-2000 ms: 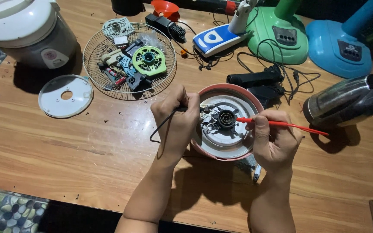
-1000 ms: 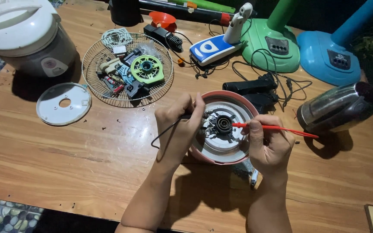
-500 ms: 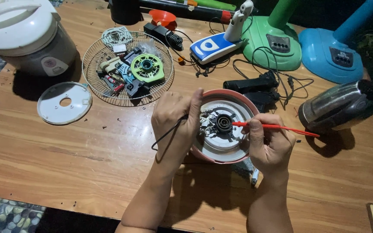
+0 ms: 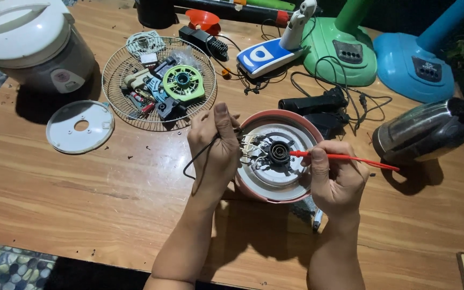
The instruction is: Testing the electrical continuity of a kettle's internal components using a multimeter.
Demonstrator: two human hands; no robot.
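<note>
Kettle base (image 4: 275, 185), round, pink-rimmed with a white underside, sits just right of frame centre on the wooden table (image 4: 81, 204), its black centre fitting and a few pale wires exposed. Our left hand (image 4: 216, 150) rests on the base's left edge, fingers curled together and pinching a black probe (image 4: 236, 130) whose thin black lead (image 4: 194, 164) loops down past the wrist. Our right hand (image 4: 336, 180) is closed in a pen-style pinch on a red probe (image 4: 345, 158); its tip touches the black centre fitting, and its tail points toward the right of the frame.

Right of centre, a steel kettle body (image 4: 425, 131) lies on its side. Upper left: a white rice cooker (image 4: 30, 45), and below it a flat white disc (image 4: 80, 126) with a centre hole. Upper middle: a wire fan guard (image 4: 159, 83) used as a tray, holding a green round part and small pieces. Along the top right stand a green fan base (image 4: 345, 53) and a blue fan base (image 4: 417, 64), with black cables tangled near them.
</note>
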